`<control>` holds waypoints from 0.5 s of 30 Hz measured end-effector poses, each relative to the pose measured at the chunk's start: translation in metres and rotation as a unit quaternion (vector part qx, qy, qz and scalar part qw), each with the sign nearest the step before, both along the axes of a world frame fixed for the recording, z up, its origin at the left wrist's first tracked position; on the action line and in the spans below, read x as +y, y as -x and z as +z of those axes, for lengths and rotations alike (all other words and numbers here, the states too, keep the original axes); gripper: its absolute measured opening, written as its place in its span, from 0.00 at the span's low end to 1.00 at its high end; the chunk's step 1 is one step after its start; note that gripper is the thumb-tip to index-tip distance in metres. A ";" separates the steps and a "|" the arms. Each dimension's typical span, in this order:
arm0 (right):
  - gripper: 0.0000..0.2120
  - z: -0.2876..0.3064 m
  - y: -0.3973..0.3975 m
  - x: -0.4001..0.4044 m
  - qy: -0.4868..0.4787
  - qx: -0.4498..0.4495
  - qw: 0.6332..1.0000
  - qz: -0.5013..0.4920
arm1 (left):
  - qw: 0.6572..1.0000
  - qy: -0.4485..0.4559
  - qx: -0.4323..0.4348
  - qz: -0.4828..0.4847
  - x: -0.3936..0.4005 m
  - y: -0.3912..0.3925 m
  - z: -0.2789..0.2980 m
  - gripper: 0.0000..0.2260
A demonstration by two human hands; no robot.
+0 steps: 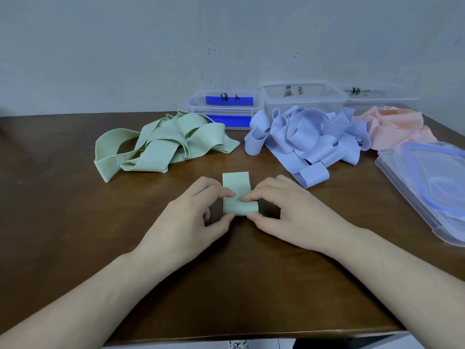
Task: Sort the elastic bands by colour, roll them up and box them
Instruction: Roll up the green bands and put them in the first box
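2 hands, left hand (191,217) and right hand (289,212), on green band (239,197).

You work at a dark brown wooden table (75,222), its surface glossy. Behind its far edge stands a pale grey-white wall (151,46), scuffed with small dark specks. Below the near edge, you see a strip of light floor (392,342) and a shoe toe (237,345).
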State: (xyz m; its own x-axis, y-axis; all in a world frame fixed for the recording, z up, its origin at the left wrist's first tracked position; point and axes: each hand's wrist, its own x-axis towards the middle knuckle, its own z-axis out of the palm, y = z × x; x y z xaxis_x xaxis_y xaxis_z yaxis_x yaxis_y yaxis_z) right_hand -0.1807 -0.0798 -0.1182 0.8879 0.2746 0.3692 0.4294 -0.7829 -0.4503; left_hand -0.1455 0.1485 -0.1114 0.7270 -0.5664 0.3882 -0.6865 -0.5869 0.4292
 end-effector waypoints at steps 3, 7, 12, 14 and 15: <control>0.13 0.000 -0.001 0.001 0.012 -0.002 1.000 -0.007 | 1.000 -0.001 0.010 0.006 -0.001 -0.003 -0.001 0.11; 0.16 0.000 -0.003 0.000 0.026 -0.016 1.000 -0.005 | 1.000 -0.016 0.006 0.010 -0.003 -0.009 0.001 0.09; 0.14 0.003 -0.009 0.000 0.020 -0.009 1.000 -0.007 | 0.999 -0.031 0.015 0.010 -0.006 -0.015 0.004 0.10; 0.14 0.004 -0.012 0.000 0.027 -0.006 1.000 -0.005 | 1.000 -0.028 0.005 0.007 -0.007 -0.015 0.004 0.09; 0.14 0.005 -0.014 0.000 0.030 -0.001 1.000 -0.005 | 1.000 -0.024 -0.001 0.005 -0.006 -0.015 0.005 0.09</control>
